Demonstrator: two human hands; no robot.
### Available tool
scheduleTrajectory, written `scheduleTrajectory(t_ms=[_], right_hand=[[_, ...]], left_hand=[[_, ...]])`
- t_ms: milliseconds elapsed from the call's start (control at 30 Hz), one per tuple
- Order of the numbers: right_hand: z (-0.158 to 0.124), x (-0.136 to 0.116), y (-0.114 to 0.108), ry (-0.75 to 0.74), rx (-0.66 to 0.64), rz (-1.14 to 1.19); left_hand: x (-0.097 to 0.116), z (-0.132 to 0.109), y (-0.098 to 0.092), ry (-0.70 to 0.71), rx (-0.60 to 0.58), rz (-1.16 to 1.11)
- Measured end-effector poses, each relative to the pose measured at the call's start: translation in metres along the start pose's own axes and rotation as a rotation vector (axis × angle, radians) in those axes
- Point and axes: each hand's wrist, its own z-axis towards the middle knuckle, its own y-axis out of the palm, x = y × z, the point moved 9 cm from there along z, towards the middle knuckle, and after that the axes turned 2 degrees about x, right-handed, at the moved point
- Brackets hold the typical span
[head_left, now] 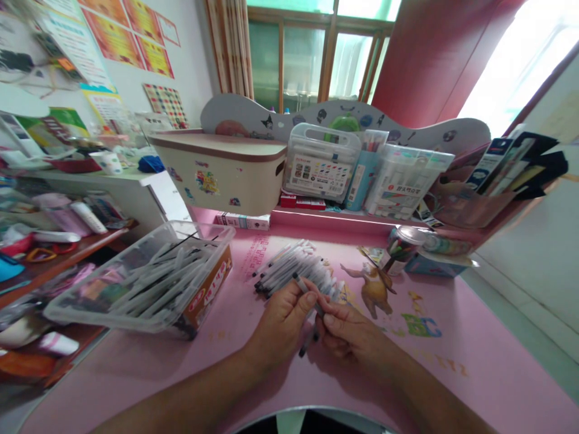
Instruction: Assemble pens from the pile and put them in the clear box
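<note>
Between my two hands is a slim pen (pixel 302 283) with a dark end, held at a slant above the pink desk. My left hand (pixel 286 318) pinches its upper part between thumb and fingers. Lower down, my right hand (pixel 346 328) grips the same pen, its fingers curled. Dark-tipped ends of another pen or two (pixel 308 342) show below my fingers; whether my right hand holds them I cannot tell. Just beyond my hands lies a heap of white pens (pixel 294 265) with black ends, partly hidden by my fingers.
On the left, a clear plastic box (pixel 158 322) holds many grey-white pens or refills. A lidded cream bin (pixel 226 181), marker cases (pixel 319 166) and a pen holder (pixel 474 205) line the shelf behind. A jar (pixel 402 244) stands by a blue box (pixel 438 265) at right.
</note>
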Motion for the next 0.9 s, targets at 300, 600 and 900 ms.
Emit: scheduleTrajectory(t_ms=[300, 600, 900], right_hand=[[-0.002, 0.012, -0.001, 0.08, -0.017, 0.028], [0.003, -0.012, -0.026, -0.061, 0.127, -0.173], [0.007, -0.018, -0.042, -0.107, 0.285, -0.275]], left_hand=[[-0.002, -0.003, 0.005, -0.004, -0.062, 0.009], [-0.008, 0.006, -0.002, -0.137, -0.081, -0.029], [-0.048, -0.01, 0.021, -0.401, -0.417, -0.018]])
